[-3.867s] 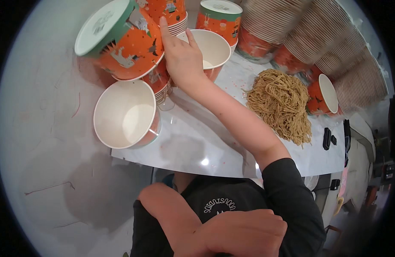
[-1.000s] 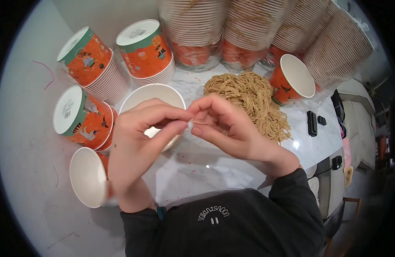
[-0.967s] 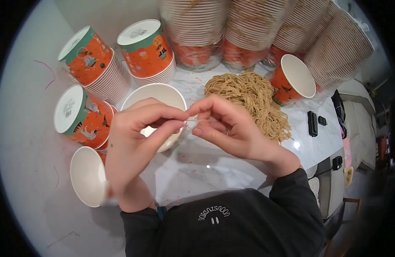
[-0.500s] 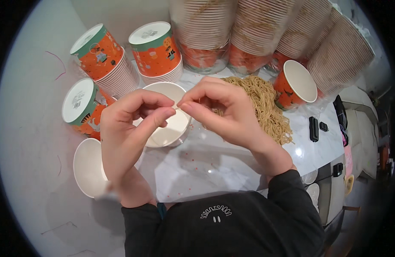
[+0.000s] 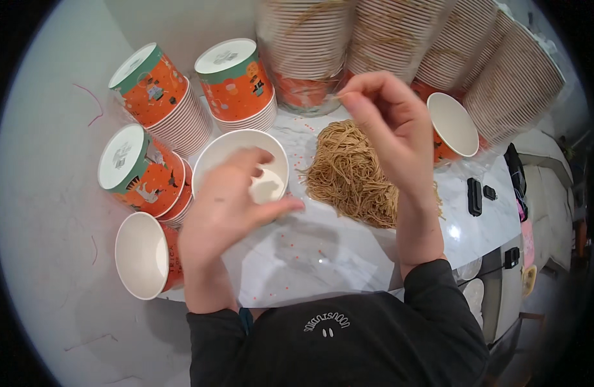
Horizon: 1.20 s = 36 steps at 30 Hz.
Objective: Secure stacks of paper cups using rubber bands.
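Note:
My left hand [image 5: 223,213], slightly blurred, hovers over the near left side of a white-lined paper tub [image 5: 204,155]. Its thumb and fingers are apart, with nothing between them. My right hand [image 5: 393,129] is raised above a heap of tan, noodle-like strands [image 5: 348,174]. Thumb and forefinger pinch a thin pale strand [image 5: 339,97], whose end just shows at the fingertips. That wrist and forearm cover the heap's right part. Inside the tub, the bottom is partly hidden by my left fingers.
Upside-down stacks of orange and green paper tubs [image 5: 235,84] line the back left. Another tub [image 5: 142,255] lies tilted at the left edge. Tall bagged stacks [image 5: 303,39] stand behind. An open tub [image 5: 453,126] and small black devices [image 5: 474,197] are at right. Red specks dot the marble table [image 5: 310,271].
My hands, fingertips together over the tub before, have parted. The right rose rightward, still pinching; the left opened and dropped toward the tub. The noodle-like heap is now less covered.

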Each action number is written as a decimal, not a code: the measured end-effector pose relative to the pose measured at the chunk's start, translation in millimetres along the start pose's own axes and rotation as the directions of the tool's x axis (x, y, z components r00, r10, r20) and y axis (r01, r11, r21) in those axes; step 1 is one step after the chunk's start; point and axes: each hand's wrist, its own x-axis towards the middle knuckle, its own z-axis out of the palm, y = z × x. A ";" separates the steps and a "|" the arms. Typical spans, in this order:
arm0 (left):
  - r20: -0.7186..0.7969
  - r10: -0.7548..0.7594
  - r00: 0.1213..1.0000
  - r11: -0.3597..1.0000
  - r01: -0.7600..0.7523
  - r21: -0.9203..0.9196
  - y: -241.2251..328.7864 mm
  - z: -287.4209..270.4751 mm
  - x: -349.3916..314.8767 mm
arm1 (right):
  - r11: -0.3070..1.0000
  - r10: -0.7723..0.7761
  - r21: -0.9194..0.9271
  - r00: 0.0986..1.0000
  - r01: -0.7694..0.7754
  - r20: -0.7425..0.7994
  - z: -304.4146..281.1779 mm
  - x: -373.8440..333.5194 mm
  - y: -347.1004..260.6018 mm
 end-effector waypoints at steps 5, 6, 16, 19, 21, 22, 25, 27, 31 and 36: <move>0.222 -0.085 0.971 0.996 0.086 0.008 -14.5 23.5 10.7 | 0.988 -0.156 -0.038 0.970 0.151 -0.188 -13.2 -6.8 -27.7; 0.157 -0.084 0.984 0.996 0.085 0.000 -10.2 14.7 10.5 | 0.969 -0.248 -0.051 0.953 0.243 -0.172 -15.4 -11.0 -30.3; 0.027 -0.090 0.996 0.570 0.074 -0.818 0.6 -10.9 9.7 | 0.776 -0.431 -0.385 0.866 0.499 0.253 21.6 -14.0 -3.5; 0.009 -0.097 0.995 0.500 0.057 -0.864 9.4 -8.5 11.9 | 0.744 -0.520 -0.387 0.836 0.544 0.175 26.2 -14.0 7.4; 0.004 -0.051 0.999 0.490 0.029 -0.871 7.7 -5.4 14.7 | 0.720 -0.522 -0.402 0.824 0.565 0.222 25.5 -13.7 11.8; -0.009 -0.044 0.999 0.515 0.015 -0.857 6.2 -3.9 14.1 | 0.718 -0.534 -0.404 0.821 0.567 0.203 27.1 -13.8 11.5; 0.000 -0.070 0.998 0.533 0.037 -0.845 11.8 -7.1 9.9 | 0.662 -0.569 -0.457 0.795 0.593 0.207 33.6 -14.1 10.7; -0.030 -0.109 0.994 0.472 0.025 -0.881 14.4 -9.5 9.1 | 0.627 -0.601 -0.464 0.767 0.626 0.223 38.2 -14.7 10.1; 0.009 -0.070 0.997 0.523 0.045 -0.851 17.6 -13.3 5.6 | 0.633 -0.622 -0.459 0.762 0.624 0.178 34.2 -18.1 11.3; 0.030 -0.094 0.995 0.498 0.073 -0.864 15.0 -9.4 -1.7 | 0.664 -0.591 -0.424 0.780 0.616 0.207 38.2 -23.1 16.7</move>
